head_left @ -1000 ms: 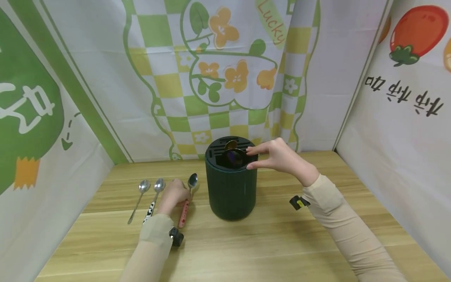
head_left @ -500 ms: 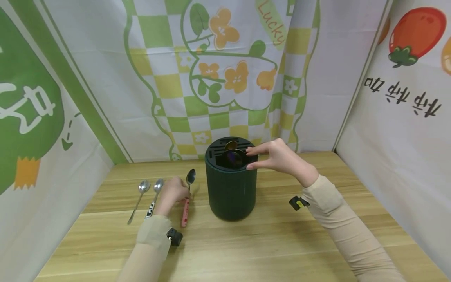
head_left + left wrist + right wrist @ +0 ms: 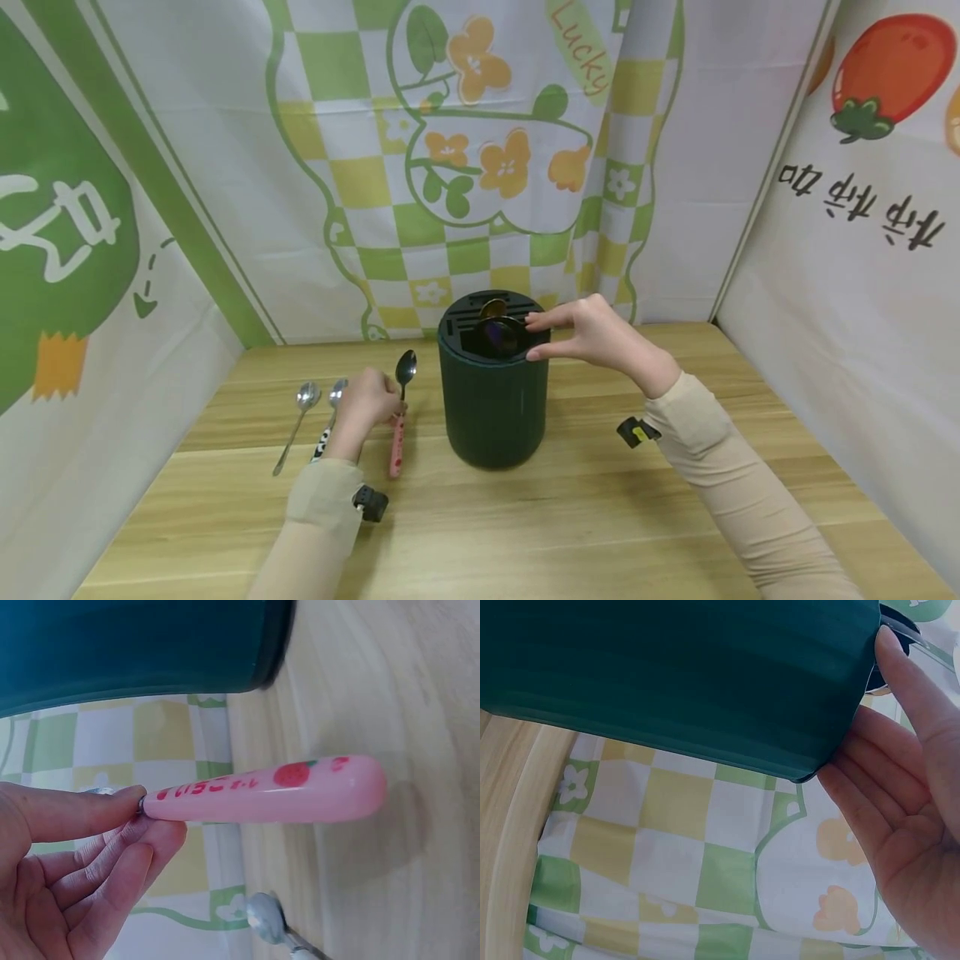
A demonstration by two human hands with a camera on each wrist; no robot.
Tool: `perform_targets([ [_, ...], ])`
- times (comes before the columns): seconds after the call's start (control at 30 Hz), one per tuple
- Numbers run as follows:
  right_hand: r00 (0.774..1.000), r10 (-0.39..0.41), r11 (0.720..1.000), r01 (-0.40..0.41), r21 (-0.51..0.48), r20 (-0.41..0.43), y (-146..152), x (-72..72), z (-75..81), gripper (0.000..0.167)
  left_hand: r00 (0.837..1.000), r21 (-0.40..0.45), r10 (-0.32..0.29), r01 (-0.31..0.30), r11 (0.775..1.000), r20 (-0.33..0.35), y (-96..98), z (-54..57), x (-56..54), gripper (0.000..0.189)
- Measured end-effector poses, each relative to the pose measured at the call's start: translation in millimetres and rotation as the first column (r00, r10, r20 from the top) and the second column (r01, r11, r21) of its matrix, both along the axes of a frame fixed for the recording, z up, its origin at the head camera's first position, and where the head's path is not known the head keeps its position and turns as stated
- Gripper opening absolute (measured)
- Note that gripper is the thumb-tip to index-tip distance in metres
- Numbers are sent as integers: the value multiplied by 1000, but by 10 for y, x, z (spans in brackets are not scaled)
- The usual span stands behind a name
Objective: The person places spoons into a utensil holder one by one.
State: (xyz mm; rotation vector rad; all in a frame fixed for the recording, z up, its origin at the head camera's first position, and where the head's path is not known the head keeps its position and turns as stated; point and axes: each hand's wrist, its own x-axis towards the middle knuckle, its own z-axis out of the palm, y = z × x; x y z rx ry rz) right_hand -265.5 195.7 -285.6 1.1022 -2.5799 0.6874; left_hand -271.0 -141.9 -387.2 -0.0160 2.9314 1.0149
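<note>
In the head view my left hand pinches a spoon with a dark bowl and pink handle at its neck. Red strawberry print marks that handle, whose end points toward me over the wood in the left wrist view. To the right stands a dark green utensil holder with a slotted black top. My right hand touches its right rim, thumb in front and fingers over the top, thumb and fingers apart; some fingertips are hidden in the right wrist view. A dark spoon head and a gold one rise from the holder.
Two more spoons lie left of my left hand: a plain metal spoon and one with a black-and-white handle, partly covered by the hand. The wooden table meets a checked cloth behind.
My left hand has lifted slightly and shifted away from me with the pink-handled spoon, whose bowl now sits higher in view. The right hand and the holder have stayed put.
</note>
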Motion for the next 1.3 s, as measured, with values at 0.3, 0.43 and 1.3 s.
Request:
perform_targets([
  [0.3,1000,5,1000,-5,-5,-1,5,-9,-7,40,999,14,-19,20,1000,-47,34,145,70,18],
  [0.43,1000,6,1000,-6,-2,-1,1,-7,-2,40,995,-10,-24,23,1000,-92,48,211,102,16],
  [1.3,1000,11,1000,-11,-15,-4,1,5,-6,41,950,98,25,6,995,-311,212,727,386,12],
])
